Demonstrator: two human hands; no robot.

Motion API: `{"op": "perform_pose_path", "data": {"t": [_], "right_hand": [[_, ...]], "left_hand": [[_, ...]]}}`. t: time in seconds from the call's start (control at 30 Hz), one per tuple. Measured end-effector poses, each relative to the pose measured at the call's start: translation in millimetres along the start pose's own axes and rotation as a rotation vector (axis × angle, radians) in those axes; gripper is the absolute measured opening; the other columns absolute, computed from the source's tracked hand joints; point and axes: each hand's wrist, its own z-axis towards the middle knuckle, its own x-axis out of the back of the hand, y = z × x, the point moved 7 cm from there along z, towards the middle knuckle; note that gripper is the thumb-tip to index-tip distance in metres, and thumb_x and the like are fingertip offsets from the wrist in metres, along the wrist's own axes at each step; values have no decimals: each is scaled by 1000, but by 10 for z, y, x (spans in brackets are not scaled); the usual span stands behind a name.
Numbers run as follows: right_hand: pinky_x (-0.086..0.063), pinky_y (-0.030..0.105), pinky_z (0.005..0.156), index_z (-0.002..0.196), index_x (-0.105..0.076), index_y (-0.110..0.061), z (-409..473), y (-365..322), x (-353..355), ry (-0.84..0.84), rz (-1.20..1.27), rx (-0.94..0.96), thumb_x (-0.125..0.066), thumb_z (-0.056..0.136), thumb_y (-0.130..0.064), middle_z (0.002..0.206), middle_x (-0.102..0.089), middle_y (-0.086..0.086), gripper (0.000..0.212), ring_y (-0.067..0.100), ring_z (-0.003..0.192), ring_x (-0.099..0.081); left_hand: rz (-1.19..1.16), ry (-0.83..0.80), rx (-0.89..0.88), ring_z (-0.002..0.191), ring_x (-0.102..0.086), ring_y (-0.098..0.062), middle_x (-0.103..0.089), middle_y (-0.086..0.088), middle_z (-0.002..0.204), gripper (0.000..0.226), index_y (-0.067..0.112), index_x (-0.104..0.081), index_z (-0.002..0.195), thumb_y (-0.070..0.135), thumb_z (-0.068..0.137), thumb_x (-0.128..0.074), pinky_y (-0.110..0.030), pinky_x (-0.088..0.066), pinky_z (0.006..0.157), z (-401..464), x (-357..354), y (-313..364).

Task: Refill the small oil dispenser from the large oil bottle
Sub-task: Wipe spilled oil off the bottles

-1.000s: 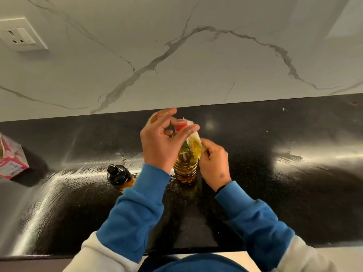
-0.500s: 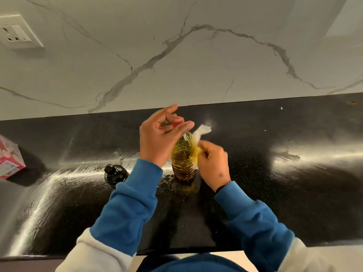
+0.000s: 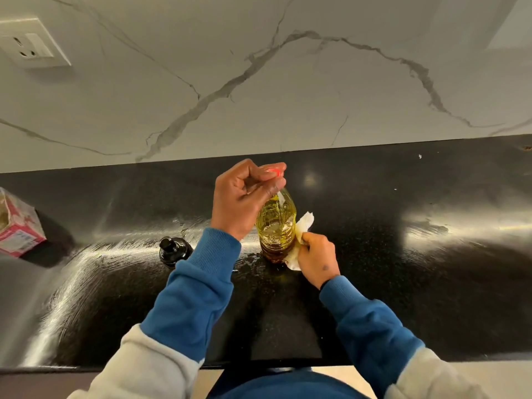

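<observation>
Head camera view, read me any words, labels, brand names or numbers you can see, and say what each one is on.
No text can be read.
Red and white box at the left edge: printed, but too blurred to read.
Large oil bottle: no readable label shows.
Small oil dispenser: plain black top, no text.
Wall socket: no markings legible.

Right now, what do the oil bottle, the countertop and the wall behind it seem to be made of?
Oil bottle: clear ribbed plastic, apparently; yellow oil shows through.
Countertop: black polished stone, likely granite; speckled, with glossy glare.
Wall: white marble-look slab or tile with grey veins; which one is unclear.
</observation>
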Motion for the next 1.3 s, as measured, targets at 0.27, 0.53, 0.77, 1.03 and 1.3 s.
{"op": "perform_pose_path", "data": {"t": [0.27, 0.53, 0.77, 1.03, 1.3], "right_hand": [[-39, 5, 61, 86, -72, -7, -33, -1036, 652, 288, 210, 407, -50, 87, 12, 69, -55, -21, 28, -6, 64, -55], [-45, 26, 55, 66, -53, -9, -45, -262, 96, 178, 38, 41, -44, 86, 11, 63, -56, 7, 30, 28, 62, -53], [-33, 24, 57, 62, -39, -14, -111, -84, -76, 71, -62, -172, -40, 88, 8, 64, -45, -3, 34, 20, 69, -46], [-40, 7, 62, 87, -67, -8, -226, -1045, 618, 398, 260, 343, -48, 89, 11, 73, -59, -13, 28, 2, 66, -56], [-37, 27, 65, 78, -54, -11, -176, 103, -317, 13, 4, -218, -56, 93, -9, 78, -58, 4, 16, 19, 73, -54]], "left_hand": [[-59, -39, -22, 108, -74, -26, -75, -14, 106, 25, 12, -59, 83, -10, 86, -72, -32, -61, 84, 10, -10, -29], [-39, -34, 17, 105, -75, -21, -77, -3, 101, 24, 8, -58, 78, -10, 86, -73, -35, -63, 81, 71, 28, -108], [-133, -10, -18, 110, -73, -29, -73, -25, 100, 24, 8, -56, 77, -11, 86, -68, -49, -60, 91, 104, -92, -223], [-205, -137, 2, 116, -70, -32, -72, -20, 116, 13, -4, -57, 85, -12, 86, -68, -41, -60, 93, 129, -36, -237], [220, 196, -160, 92, -70, -24, -69, 0, 98, 22, 19, -77, 79, 32, 70, -92, -50, -58, 64, -12, 141, -111]]}}
